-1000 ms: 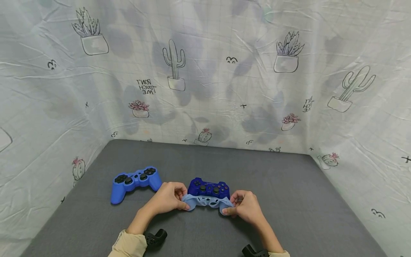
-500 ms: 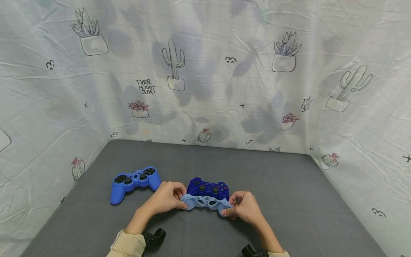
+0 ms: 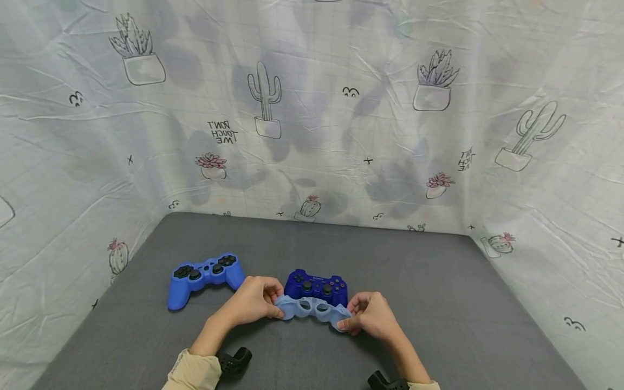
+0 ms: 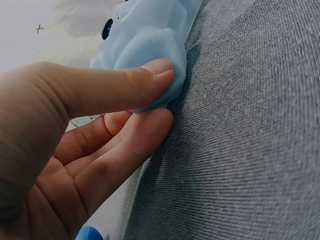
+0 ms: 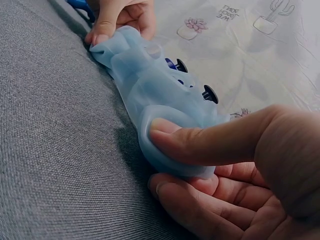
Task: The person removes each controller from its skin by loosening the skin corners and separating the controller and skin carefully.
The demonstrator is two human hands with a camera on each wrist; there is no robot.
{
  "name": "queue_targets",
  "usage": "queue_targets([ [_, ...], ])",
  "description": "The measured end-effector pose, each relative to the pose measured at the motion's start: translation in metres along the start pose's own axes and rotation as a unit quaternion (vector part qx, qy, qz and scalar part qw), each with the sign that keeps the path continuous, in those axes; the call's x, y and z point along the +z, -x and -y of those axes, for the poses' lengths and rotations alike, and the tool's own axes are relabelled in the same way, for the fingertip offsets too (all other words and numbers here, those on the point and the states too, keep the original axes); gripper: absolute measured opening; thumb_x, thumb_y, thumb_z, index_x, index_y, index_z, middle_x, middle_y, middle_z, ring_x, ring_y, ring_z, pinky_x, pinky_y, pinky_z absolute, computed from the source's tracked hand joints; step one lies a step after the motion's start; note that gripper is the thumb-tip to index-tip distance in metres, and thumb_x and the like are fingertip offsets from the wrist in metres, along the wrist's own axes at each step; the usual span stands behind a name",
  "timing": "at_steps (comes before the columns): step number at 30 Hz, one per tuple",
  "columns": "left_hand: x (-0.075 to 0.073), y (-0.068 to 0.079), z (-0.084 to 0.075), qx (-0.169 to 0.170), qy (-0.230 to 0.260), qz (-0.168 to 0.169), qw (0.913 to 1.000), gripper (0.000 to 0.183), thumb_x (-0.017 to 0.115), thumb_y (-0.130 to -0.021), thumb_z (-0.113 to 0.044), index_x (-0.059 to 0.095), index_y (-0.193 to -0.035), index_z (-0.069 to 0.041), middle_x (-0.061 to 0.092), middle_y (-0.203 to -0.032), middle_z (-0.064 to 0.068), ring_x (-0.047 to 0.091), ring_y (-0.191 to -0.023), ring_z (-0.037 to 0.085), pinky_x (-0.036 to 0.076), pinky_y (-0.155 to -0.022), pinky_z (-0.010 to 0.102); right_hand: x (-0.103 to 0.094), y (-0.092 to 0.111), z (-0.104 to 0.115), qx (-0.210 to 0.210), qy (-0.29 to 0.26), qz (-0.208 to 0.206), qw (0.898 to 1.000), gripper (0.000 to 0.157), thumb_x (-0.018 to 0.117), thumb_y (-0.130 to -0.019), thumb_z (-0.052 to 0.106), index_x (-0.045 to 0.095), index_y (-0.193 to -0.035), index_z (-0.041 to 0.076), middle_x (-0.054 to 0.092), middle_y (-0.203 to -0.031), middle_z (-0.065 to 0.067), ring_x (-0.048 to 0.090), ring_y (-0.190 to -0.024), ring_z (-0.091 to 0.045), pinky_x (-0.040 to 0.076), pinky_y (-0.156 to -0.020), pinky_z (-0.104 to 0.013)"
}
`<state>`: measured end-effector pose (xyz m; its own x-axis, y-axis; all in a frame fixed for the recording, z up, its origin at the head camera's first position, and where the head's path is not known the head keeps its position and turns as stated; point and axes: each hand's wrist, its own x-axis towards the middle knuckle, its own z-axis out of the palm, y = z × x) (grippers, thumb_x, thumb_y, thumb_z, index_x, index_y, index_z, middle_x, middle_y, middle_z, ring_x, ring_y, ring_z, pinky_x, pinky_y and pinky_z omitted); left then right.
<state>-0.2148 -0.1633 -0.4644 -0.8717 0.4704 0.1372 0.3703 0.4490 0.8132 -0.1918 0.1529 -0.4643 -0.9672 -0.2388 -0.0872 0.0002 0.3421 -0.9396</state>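
Note:
A translucent light blue silicone controller cover (image 3: 312, 307) is stretched between both hands. My left hand (image 3: 257, 299) pinches its left grip end between thumb and fingers, as the left wrist view shows up close. At the other end my right hand (image 3: 369, 314) pinches the right grip, its thumb pressed on the soft cover (image 5: 170, 135) in the right wrist view. Just behind the cover lies a dark blue game controller (image 3: 316, 285) with black thumbsticks. The controller's lower part is hidden by the cover; whether the two touch I cannot tell.
Left of my hands a second controller (image 3: 207, 274), in a brighter blue cover, lies on the grey cloth table (image 3: 429, 281). A pale curtain (image 3: 312, 108) printed with cacti encloses the back and sides. Black wrist straps (image 3: 235, 359) sit on the forearms.
The cover has tilted and spread flatter between my hands, its holes turning rounder toward the camera. Its right end has dropped slightly. Both hands keep their pinch, and the controllers stay in place.

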Motion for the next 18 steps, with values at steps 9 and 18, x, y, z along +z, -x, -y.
queue_targets([
  [9, 0.0006, -0.0017, -0.0005, 0.001, 0.002, -0.011, 0.9999, 0.030, 0.091, -0.067, -0.009, 0.067, -0.085, -0.015, 0.063, -0.071, -0.006, 0.062, -0.061, 0.011, 0.051, -0.055, 0.028, -0.0016, -0.0009, -0.0002, 0.011, -0.007, 0.007, 1.000, 0.033, 0.092, -0.063, 0.002, 0.063, -0.077, -0.002, 0.060, -0.058, -0.005, 0.062, -0.049, -0.021, 0.055, -0.049, -0.041],
  [18, 0.0037, -0.0034, -0.0031, 0.003, -0.010, -0.040, 0.9992, 0.028, 0.089, -0.069, -0.006, 0.068, -0.084, -0.015, 0.062, -0.070, -0.008, 0.061, -0.060, 0.009, 0.051, -0.054, 0.028, -0.0006, -0.0009, -0.0025, 0.005, -0.003, 0.002, 1.000, 0.030, 0.090, -0.064, -0.003, 0.062, -0.077, -0.005, 0.059, -0.058, -0.005, 0.060, -0.049, -0.020, 0.055, -0.049, -0.042],
])
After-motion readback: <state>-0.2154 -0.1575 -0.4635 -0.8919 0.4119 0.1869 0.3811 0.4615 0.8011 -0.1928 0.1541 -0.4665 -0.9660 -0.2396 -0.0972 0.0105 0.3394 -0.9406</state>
